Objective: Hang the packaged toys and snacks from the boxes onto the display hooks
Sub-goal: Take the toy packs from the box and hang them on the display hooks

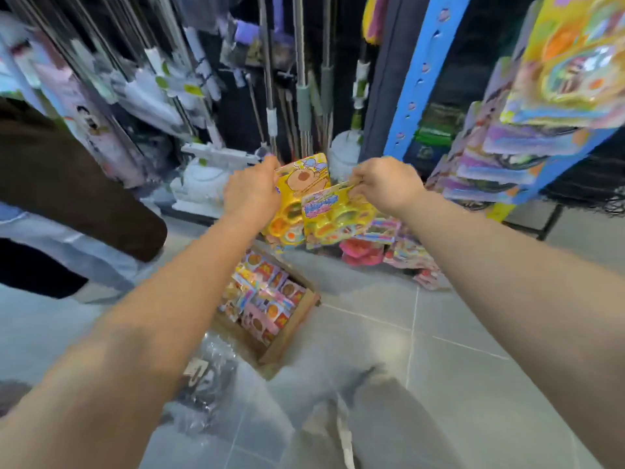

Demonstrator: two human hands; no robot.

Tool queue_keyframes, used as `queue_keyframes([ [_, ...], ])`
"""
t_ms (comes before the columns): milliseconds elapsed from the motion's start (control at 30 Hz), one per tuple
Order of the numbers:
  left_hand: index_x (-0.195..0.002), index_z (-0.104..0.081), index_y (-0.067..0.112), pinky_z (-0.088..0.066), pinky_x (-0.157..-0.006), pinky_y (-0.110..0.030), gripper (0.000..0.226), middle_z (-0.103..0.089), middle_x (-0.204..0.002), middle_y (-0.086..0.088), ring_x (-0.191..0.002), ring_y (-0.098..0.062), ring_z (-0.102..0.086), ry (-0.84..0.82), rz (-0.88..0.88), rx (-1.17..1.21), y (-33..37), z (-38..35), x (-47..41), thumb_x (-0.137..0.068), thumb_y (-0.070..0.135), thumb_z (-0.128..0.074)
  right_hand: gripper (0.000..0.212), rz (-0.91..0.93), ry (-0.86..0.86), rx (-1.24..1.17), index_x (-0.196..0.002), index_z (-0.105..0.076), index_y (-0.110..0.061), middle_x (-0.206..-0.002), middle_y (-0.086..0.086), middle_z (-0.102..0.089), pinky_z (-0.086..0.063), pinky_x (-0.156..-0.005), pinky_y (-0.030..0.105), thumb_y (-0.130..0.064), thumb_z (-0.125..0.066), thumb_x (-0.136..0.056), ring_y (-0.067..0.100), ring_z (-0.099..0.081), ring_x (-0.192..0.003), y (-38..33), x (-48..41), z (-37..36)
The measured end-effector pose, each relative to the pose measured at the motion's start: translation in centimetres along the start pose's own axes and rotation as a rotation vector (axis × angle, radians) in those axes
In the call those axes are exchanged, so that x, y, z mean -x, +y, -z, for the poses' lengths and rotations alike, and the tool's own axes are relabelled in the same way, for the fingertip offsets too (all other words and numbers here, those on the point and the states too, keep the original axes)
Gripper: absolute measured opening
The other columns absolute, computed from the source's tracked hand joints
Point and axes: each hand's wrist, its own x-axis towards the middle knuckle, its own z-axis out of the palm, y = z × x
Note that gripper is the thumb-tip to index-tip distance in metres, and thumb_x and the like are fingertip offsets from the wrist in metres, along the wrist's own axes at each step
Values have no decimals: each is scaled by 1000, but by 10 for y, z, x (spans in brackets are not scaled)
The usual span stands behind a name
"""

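The left hand [252, 194] is stretched out ahead, its fingers curled round the left edge of a yellow toy pack [299, 194] with a cartoon bear on its card. At its three o'clock, close by, the right hand [385, 184] pinches the top corner of a second yellow pack [333, 220]. This one overlaps the front of the first. Both packs hang upright in the air between the two hands, well above the floor.

Straight below, at six o'clock, a cardboard box [296, 328] sits open on the grey tiles [456, 333], filled with small bright packets [267, 299]. At about four o'clock from the hands a loose heap of toys [382, 245] lies on the floor.

Up at two o'clock, hanging packs [514, 147] crowd together in overlapping rows, beside a blue post [419, 79] punched with holes. At twelve o'clock, behind the hands, a cluster of mop handles [301, 79] stands upright. Over at nine o'clock another person's brown sleeve [67, 181] comes in from the side. At seven o'clock, just beside the box, crumpled clear plastic [209, 377] lies on the tiles. Everything is smeared with blur, so the print on the packs is hard to read.
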Motion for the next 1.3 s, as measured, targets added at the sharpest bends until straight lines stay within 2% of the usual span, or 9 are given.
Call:
queue_keyframes([
  [167,-108,-51,11,-45,-76,-45,17,-65,-95,-22,-89,-42,-57,29,-288,46,100,37,-22,-96,17,-40,24,-84,210,-116,-95,-69,-12,-99,9,-68,-46,-77,32,-28,-73,-78,28,-59,-101,48,43,78],
  [300,-115,-51,13,-47,-79,-43,22,-65,-105,-19,-97,-38,-59,-28,-467,77,182,63,-33,-97,22,-42,23,-141,331,-142,-102,-70,-15,-109,11,-66,-47,-89,36,-23,-68,-80,29,-57,-111,93,73,126],
  [433,-111,-54,17,-48,-79,-41,18,-67,-105,-13,-98,-34,-60,-10,-553,151,252,80,-54,-95,22,-48,27,-189,459,-222,-107,-70,-21,-115,2,-67,-45,-83,28,-25,-71,-80,21,-58,-111,142,101,177],
  [567,-114,-53,15,-44,-74,-37,21,-64,-106,-12,-93,-33,-58,-3,-571,199,308,93,-75,-96,24,-46,25,-173,573,-300,-99,-68,-23,-113,0,-66,-49,-87,38,-24,-75,-76,21,-59,-108,175,111,220],
  [733,-116,-56,17,-45,-77,-37,22,-65,-110,-9,-99,-30,-59,80,-580,235,361,113,-102,-96,24,-49,53,-144,630,-418,-111,-50,-19,-106,-4,-52,-51,-82,42,-23,-82,-69,20,-54,-89,195,105,253],
  [867,-115,-61,19,-46,-86,-37,24,-65,-119,-5,-111,-25,-58,217,-536,297,383,128,-131,-93,26,-54,70,-141,635,-464,-126,-42,-25,-116,3,-54,-51,-86,44,-25,-83,-68,22,-55,-97,206,89,270],
  [933,-114,-63,19,-45,-88,-38,25,-64,-120,-3,-112,-25,-57,271,-514,311,390,134,-147,-92,28,-55,73,-163,635,-488,-127,-40,-27,-109,1,-54,-51,-84,39,-25,-83,-68,19,-53,-92,210,81,280],
  [1033,-116,-64,19,-44,-90,-37,26,-64,-121,-2,-115,-23,-55,334,-491,330,397,137,-167,-93,27,-54,77,-172,607,-519,-130,-38,-28,-104,0,-51,-50,-89,45,-25,-83,-68,22,-56,-91,215,66,292],
  [1300,-113,-66,19,-48,-93,-39,26,-67,-116,-2,-109,-21,-59,357,-512,416,412,134,-197,-90,23,-57,80,-150,609,-489,-135,-38,-34,-125,5,-51,-49,-94,47,-21,-82,-70,16,-49,-106,225,37,299],
])
